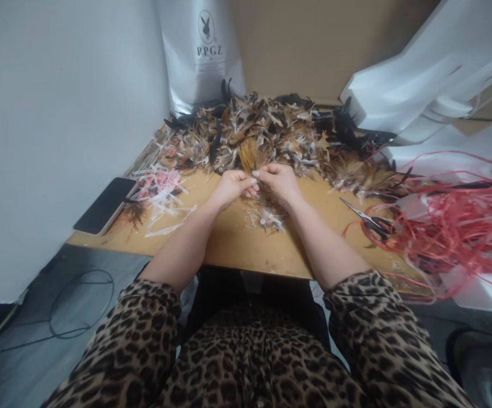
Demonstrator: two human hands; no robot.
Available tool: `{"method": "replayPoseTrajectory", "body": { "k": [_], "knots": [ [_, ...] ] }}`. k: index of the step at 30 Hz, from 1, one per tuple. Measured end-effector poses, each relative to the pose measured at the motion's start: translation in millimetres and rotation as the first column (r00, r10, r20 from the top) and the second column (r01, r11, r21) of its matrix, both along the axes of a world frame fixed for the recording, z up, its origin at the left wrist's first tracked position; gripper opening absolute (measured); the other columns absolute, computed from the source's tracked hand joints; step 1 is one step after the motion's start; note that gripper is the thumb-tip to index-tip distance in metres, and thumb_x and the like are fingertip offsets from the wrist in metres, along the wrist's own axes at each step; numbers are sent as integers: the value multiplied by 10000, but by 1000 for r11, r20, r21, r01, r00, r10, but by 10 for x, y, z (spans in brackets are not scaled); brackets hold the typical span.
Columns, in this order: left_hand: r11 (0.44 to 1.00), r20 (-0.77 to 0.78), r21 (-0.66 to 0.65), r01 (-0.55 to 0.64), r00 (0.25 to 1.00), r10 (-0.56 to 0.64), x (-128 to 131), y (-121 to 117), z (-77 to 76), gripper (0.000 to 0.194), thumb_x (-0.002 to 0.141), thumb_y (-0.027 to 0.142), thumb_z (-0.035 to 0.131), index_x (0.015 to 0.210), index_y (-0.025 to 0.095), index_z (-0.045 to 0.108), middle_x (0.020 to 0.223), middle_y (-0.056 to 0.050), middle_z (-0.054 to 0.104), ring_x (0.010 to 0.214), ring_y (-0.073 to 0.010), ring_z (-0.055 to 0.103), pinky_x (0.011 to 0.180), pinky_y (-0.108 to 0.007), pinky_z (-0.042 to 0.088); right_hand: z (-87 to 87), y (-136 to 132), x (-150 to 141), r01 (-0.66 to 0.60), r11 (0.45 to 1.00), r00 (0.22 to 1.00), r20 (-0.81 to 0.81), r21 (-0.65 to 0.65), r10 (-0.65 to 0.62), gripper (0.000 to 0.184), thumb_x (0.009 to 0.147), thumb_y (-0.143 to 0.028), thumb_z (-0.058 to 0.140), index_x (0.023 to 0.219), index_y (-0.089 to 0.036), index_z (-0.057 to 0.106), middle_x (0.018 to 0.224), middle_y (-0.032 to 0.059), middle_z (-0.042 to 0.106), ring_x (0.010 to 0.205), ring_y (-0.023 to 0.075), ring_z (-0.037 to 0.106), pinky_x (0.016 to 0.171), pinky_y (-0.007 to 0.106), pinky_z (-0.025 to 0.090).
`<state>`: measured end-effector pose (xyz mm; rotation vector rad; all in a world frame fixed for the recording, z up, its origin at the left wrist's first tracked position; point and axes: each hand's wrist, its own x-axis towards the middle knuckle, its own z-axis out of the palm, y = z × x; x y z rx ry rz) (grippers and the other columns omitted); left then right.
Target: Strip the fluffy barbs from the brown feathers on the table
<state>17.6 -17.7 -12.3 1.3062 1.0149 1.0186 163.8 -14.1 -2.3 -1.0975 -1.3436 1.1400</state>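
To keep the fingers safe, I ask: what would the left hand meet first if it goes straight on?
The left hand would probably meet the right hand first; depth is unclear, so I cannot tell if their fingertips already touch.

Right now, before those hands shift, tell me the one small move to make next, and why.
I'd probably pinch the base of the golden feather tuft a little tighter: the left hand and right hand meet there, fingers close together, while the feathers fan loosely above, so a firmer pinch should gather them.
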Motion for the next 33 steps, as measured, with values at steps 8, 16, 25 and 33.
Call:
{"method": "replayPoseTrajectory", "body": {
  "k": [8,16,25,33],
  "knots": [
    [1000,-64,9,1,998,0,32,-9,4,116,772,77,593,668,92,642,556,-46,664,488,-94,613,525,-197,486,-43,11,2,37,985,968,238,166,-77,302,666,-384,693,533,-182,513,505,-39,473,533,93,392,521,247,292],
    [998,7,56,-24,1000,23,66,-8,-2,168,793,79,571,636,90,631,548,-34,650,486,-76,598,532,-181,482,-55,13,-22,119,954,954,236,276,-188,279,684,-315,661,533,-188,465,524,-45,431,545,91,369,542,253,283],
    [998,-6,65,-25,1000,25,22,20,-26,175,782,154,641,616,99,641,527,-19,624,444,-56,551,488,-167,438,-96,62,-20,90,986,987,122,141,-108,271,655,-368,700,564,-176,532,540,-36,504,548,90,423,527,238,324],
    [966,209,-47,-254,943,258,-99,135,-20,177,756,266,716,801,102,667,653,-17,669,504,-32,563,500,-140,421,97,-85,116,-367,930,855,383,-34,351,109,656,-264,693,683,-160,710,637,-1,666,570,98,532,593,247,417]
  ]
}}
